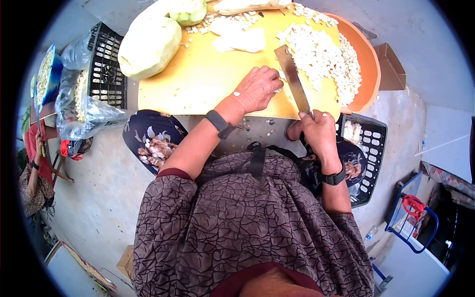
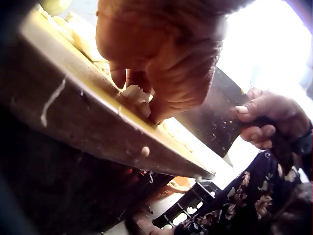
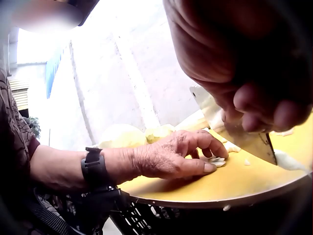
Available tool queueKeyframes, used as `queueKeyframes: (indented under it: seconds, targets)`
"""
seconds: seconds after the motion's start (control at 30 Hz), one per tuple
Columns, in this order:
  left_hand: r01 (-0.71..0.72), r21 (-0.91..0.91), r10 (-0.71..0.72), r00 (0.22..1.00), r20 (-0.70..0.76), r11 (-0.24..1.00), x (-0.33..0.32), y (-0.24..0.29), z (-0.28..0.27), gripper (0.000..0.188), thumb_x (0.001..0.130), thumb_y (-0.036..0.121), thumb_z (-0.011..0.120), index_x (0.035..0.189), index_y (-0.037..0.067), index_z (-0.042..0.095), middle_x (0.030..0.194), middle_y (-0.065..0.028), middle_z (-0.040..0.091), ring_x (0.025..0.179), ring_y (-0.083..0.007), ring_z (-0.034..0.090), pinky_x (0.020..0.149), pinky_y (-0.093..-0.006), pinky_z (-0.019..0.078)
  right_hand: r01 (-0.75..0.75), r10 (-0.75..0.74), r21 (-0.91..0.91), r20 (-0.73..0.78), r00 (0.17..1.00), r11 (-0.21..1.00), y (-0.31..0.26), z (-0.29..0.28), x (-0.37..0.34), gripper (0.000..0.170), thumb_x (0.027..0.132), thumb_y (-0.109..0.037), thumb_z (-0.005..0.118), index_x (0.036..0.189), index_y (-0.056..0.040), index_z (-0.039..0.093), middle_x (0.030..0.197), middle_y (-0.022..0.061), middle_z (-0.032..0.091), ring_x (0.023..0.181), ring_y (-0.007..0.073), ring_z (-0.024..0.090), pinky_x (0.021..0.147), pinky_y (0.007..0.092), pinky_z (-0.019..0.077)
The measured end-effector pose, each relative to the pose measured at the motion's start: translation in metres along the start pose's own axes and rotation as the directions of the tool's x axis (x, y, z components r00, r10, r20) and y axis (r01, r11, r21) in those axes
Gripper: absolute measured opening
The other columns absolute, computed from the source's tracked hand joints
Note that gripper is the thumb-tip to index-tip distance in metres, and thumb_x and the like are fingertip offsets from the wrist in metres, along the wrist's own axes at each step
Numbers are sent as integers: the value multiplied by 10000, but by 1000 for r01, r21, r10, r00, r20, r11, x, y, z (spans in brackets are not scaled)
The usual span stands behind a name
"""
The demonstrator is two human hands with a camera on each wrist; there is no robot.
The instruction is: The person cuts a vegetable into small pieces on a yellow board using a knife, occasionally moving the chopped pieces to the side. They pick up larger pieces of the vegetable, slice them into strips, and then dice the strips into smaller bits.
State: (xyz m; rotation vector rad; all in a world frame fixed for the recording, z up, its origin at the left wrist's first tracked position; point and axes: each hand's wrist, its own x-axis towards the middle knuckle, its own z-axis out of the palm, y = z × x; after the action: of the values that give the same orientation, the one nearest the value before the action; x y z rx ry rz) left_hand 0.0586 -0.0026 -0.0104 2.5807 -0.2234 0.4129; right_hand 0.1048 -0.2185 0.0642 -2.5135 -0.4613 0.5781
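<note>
My left hand [image 1: 255, 90] rests over a yellow board [image 1: 213, 91], its fingertips pinching a small pale vegetable piece [image 3: 216, 161] down against the surface. To its right, my right hand [image 1: 319, 131] grips the handle of a cleaver [image 1: 294, 79] near the board's front edge. The broad blade points away from me over the board, a short gap from the left fingers. A heap of white diced vegetable [image 1: 311, 49] lies beyond the blade. Pale cut slabs [image 1: 242, 40] sit farther back. In the left wrist view, the fingers partly cover the pinched piece.
Large peeled pale-green vegetables [image 1: 151, 47] stand at the board's back left. An orange basin [image 1: 374, 69] extends beyond its right edge, and dice reach it. Black crates [image 1: 104, 57] flank the board. At far left another person [image 1: 33, 183] is near a blue bowl [image 1: 53, 81].
</note>
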Motion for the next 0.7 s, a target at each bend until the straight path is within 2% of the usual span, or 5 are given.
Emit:
queueKeyframes:
  seconds: [0.2,0.37,0.47,0.6,0.7]
  targets:
    - [136,41,-134,990,-44,990,0,8,6,161,788,149,700,937,95,672,901,-74,583,911,-284,558,819,-409,450,-32,31,49,26,999,998,3,2,2,297,898,-247,660,839,44,680,728,258,642,744,445,644,711,477,510]
    - [277,44,-268,953,-144,960,-12,21,5,183,779,188,720,903,74,651,891,-91,581,895,-295,556,790,-419,435,5,-2,-76,39,999,997,-16,1,-7,283,899,-253,662,879,27,697,753,256,654,778,439,655,747,475,523]
    - [246,-37,-246,932,-266,969,-16,21,0,196,778,189,725,908,71,637,899,-96,574,886,-298,553,791,-424,430,1,7,-114,67,998,993,-22,1,-9,279,897,-254,664,877,22,702,760,250,661,791,434,660,755,474,526]
    - [134,-63,-145,962,-232,989,-25,13,1,167,793,137,706,931,71,639,902,-94,566,882,-294,551,789,-407,433,19,-5,-158,92,996,987,-27,-1,-13,270,895,-246,664,849,17,708,773,242,671,792,429,666,750,475,530]
    - [109,-39,-115,969,-219,993,-28,13,4,121,804,94,683,921,76,656,885,-85,565,879,-286,553,788,-390,437,125,-118,-216,45,992,968,-23,5,-13,265,901,-212,655,803,33,682,697,216,657,677,372,653,665,437,508]
